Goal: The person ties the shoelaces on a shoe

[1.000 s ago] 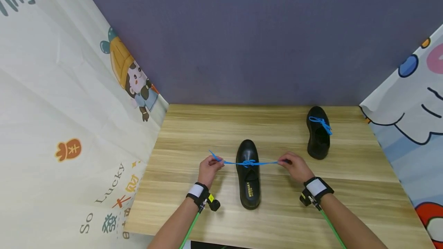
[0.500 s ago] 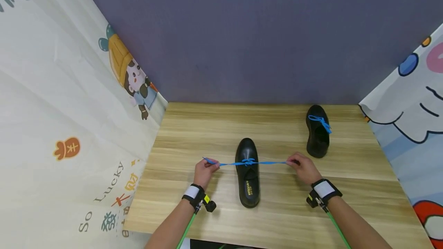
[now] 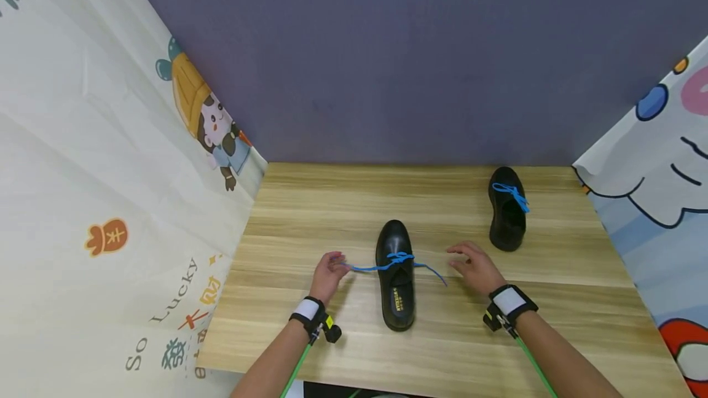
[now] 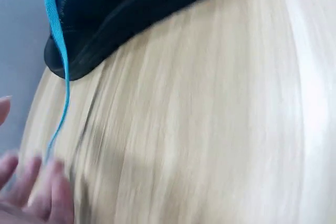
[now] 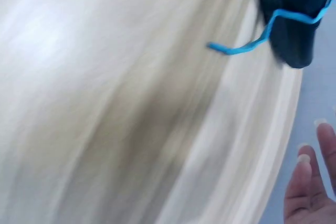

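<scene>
A black leather shoe (image 3: 396, 300) stands upright on the wooden tabletop, its toe pointing away from me. Its blue shoelace (image 3: 399, 258) is knotted over the front, with one end trailing to each side. My left hand (image 3: 329, 275) is beside the left lace end; in the left wrist view its thumb and blurred fingers (image 4: 58, 195) are apart, and the lace runs down behind them. To the right, my right hand (image 3: 473, 268) hovers with loose, parted fingers. The right lace end (image 5: 226, 50) hangs free, apart from that hand.
A second black shoe (image 3: 506, 226) with a tied blue lace stands at the back right of the wooden table (image 3: 332, 195). A grey-blue panel (image 3: 409, 66) rises behind the table. Printed cloths (image 3: 166, 214) hang at both sides.
Both hands first pulled the lace taut sideways, and the right hand moved further right. Now the lace has gone slack, both hands have loosened, and the right end has dropped free.
</scene>
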A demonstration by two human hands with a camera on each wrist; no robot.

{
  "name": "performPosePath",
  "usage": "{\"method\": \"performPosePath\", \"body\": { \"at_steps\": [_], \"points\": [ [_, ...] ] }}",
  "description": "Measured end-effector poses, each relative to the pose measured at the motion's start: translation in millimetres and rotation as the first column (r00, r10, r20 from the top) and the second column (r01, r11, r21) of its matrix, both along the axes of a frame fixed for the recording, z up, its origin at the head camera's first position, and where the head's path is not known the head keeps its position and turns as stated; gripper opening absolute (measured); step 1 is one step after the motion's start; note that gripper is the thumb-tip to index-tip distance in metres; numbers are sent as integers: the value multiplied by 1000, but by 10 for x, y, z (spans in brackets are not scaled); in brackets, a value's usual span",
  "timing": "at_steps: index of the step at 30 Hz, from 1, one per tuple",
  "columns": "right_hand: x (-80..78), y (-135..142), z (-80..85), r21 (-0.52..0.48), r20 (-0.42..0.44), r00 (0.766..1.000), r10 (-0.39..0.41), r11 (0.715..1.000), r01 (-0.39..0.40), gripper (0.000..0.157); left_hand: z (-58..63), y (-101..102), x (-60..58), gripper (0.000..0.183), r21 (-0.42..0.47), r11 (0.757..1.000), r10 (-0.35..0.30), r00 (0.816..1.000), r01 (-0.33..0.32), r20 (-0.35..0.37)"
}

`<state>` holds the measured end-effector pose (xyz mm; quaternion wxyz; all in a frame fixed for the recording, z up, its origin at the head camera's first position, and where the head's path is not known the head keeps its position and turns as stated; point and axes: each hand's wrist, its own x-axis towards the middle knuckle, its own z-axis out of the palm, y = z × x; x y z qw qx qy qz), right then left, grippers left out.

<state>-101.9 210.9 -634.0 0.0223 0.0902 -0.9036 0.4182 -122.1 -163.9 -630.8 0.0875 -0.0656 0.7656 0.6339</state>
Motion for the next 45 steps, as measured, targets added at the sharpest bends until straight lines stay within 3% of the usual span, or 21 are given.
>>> {"method": "performPosePath", "body": {
  "at_steps": [4, 7, 11, 13, 15, 21, 24, 26, 28, 31, 34, 39, 45],
  "points": [
    [-90, -150, 60, -23, 45, 999, 14, 1000, -13, 29, 22, 60, -51, 48, -152, 988, -26, 995, 12, -96],
    [-155, -300, 93, -43, 57, 997, 52, 998, -49, 32, 63, 154, -70, 39, -222, 968, -162, 970, 120, -181],
    [-214, -506, 106, -79, 33, 991, 131, 989, -128, 34, 98, 323, -66, 30, -341, 895, -374, 901, 288, -222],
    [-230, -590, 98, -88, 22, 986, 164, 983, -162, 32, 93, 407, -63, 30, -399, 850, -445, 874, 343, -197],
    [-245, -655, 79, -89, 16, 982, 189, 978, -187, 28, 94, 477, -54, 31, -428, 820, -481, 862, 379, -160],
    [-242, -721, 17, -90, 17, 978, 210, 974, -207, 13, 99, 603, -26, 22, -477, 773, -537, 832, 419, -140],
    [-236, -719, 6, -81, 18, 976, 216, 974, -213, 10, 89, 611, -38, 18, -504, 750, -571, 804, 429, -164],
    [-236, -708, 9, -61, 14, 973, 232, 971, -230, 10, 98, 603, -49, 17, -498, 749, -582, 794, 437, -178],
    [-238, -689, 23, -38, 26, 969, 247, 968, -246, 11, 110, 586, -63, 15, -472, 759, -581, 794, 448, -180],
    [-235, -650, 63, -46, 55, 957, 285, 958, -282, 10, 141, 562, -91, 12, -403, 785, -566, 809, 470, -158],
    [-225, -617, 104, -70, 86, 947, 310, 950, -305, 9, 173, 545, -112, 10, -377, 786, -567, 814, 490, -126],
    [-220, -607, 141, -159, 69, 929, 363, 924, -349, 6, 220, 536, -142, 9, -462, 744, -591, 798, 482, -119],
    [-226, -600, 144, -84, 3, 942, 335, 939, -334, 10, 254, 534, -181, 15, -547, 703, -618, 772, 454, -153]
  ]
}}
